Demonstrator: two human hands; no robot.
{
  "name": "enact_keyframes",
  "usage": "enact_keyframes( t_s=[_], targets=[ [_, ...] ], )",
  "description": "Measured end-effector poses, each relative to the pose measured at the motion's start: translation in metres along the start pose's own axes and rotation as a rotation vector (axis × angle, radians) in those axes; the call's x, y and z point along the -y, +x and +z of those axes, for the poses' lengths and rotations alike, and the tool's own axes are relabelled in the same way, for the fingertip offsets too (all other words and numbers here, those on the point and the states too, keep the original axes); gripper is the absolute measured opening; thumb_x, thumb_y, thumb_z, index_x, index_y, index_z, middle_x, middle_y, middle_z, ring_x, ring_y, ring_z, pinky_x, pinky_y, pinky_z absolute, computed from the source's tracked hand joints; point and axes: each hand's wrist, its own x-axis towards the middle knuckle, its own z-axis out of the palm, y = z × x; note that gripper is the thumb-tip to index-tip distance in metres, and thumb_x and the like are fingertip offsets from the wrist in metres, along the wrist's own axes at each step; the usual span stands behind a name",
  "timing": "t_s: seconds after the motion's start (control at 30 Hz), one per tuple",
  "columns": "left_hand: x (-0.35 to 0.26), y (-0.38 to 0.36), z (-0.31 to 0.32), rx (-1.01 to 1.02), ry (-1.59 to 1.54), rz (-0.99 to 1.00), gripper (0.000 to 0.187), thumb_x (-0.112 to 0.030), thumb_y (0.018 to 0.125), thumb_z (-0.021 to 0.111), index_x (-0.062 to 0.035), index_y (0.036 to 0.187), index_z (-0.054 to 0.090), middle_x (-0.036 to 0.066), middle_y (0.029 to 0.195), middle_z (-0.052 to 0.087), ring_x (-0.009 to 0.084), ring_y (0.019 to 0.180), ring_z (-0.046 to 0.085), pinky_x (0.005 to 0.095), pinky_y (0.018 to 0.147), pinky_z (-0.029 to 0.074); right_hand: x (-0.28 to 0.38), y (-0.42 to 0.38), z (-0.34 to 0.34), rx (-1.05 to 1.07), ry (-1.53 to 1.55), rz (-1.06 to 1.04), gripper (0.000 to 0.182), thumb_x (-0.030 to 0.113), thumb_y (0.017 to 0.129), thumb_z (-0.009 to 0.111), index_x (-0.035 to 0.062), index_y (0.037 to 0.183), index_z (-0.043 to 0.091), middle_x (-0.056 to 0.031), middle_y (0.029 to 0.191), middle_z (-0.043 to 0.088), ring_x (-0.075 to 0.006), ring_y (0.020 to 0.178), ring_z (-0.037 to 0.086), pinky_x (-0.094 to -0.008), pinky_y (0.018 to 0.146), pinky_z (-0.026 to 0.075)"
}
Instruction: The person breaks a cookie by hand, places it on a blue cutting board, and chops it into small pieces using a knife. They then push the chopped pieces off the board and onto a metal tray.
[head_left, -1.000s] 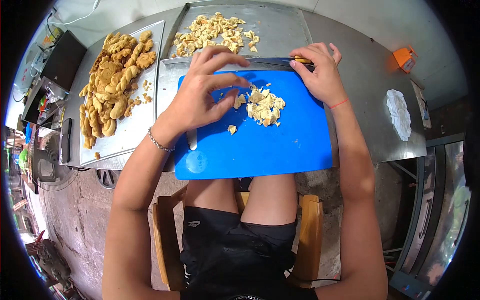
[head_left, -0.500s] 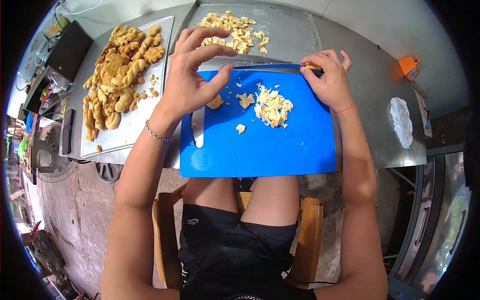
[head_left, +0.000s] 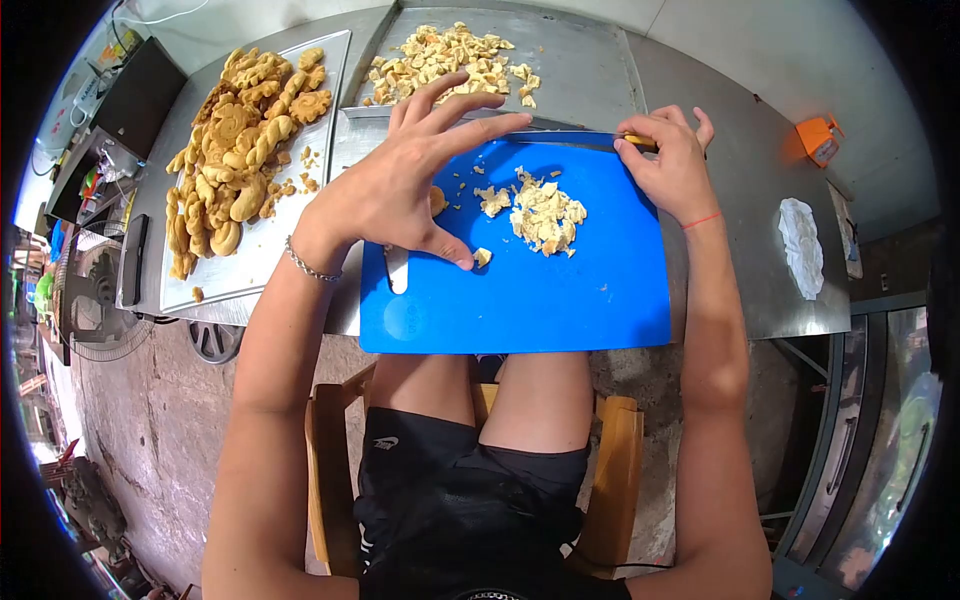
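Observation:
My left hand [head_left: 400, 185] is open over the left part of the blue cutting board [head_left: 530, 310], fingers spread. Its thumb tip is beside a small pale piece [head_left: 483, 257] of chopped pastry. A heap of chopped pastry [head_left: 547, 218] lies to the right, with a smaller clump [head_left: 492, 201] next to it. Partly behind the left hand sits a rounder golden piece [head_left: 437, 202]. At the board's far right corner my right hand [head_left: 672, 165] grips the yellow handle of a knife [head_left: 640, 142]. Its dark, thin blade points left along the far edge.
Whole golden twisted and flower-shaped pastries [head_left: 235, 140] are piled on a light tray [head_left: 290, 240] at left. Chopped pieces [head_left: 455, 55] lie on a metal tray [head_left: 590, 70] behind the board. A crumpled white cloth [head_left: 801, 245] and an orange object [head_left: 820, 138] are at right.
My left hand has moved right and toward me, its thumb coming down beside the small piece. My right hand has shifted slightly right with the knife.

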Motion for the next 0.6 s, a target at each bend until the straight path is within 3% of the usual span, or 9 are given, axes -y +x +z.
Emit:
enact_keyframes(
  t_s=[0.23,0.43,0.47,0.6],
  targets=[
    [0.0,-0.003,0.005,0.03,0.062,-0.019,0.146,-0.065,0.044,0.11,-0.0301,0.176,0.058,0.01,0.185,0.046,0.0491,0.176,0.023,0.0756,0.141,0.022,-0.005,-0.002,-0.005,0.024,0.034,-0.009,0.012,0.025,0.096,0.082,0.0137,0.099,0.088,-0.0014,0.095,0.083,-0.0233,0.119,0.068,-0.0658,0.137,0.016],
    [-0.013,0.001,0.014,-0.039,0.15,-0.075,0.124,-0.053,0.061,0.109,-0.03,0.173,0.061,0.01,0.182,0.049,0.0456,0.175,0.028,0.0708,0.142,0.023,-0.011,-0.001,-0.015,0.054,0.129,-0.08,0.008,0.021,0.093,0.083,0.0145,0.097,0.086,0.0009,0.096,0.081,-0.0219,0.123,0.068,-0.0641,0.137,0.015],
    [-0.014,0.001,0.018,-0.095,0.152,-0.085,0.107,-0.045,0.072,0.106,-0.0295,0.17,0.065,0.009,0.179,0.052,0.0432,0.173,0.031,0.0684,0.141,0.025,-0.01,-0.001,-0.014,0.029,0.126,-0.074,0.008,0.021,0.093,0.084,0.0146,0.096,0.086,0.0009,0.096,0.08,-0.0221,0.123,0.068,-0.0642,0.137,0.015],
    [-0.008,0.002,0.009,-0.259,0.146,-0.08,0.086,-0.037,0.08,0.103,-0.0261,0.161,0.074,0.008,0.173,0.058,0.041,0.169,0.038,0.0653,0.14,0.03,-0.008,0.002,0.0,-0.086,0.079,-0.074,0.007,0.02,0.092,0.086,0.0148,0.097,0.085,0.0015,0.097,0.08,-0.0224,0.124,0.068,-0.0644,0.136,0.016]
  ],
)
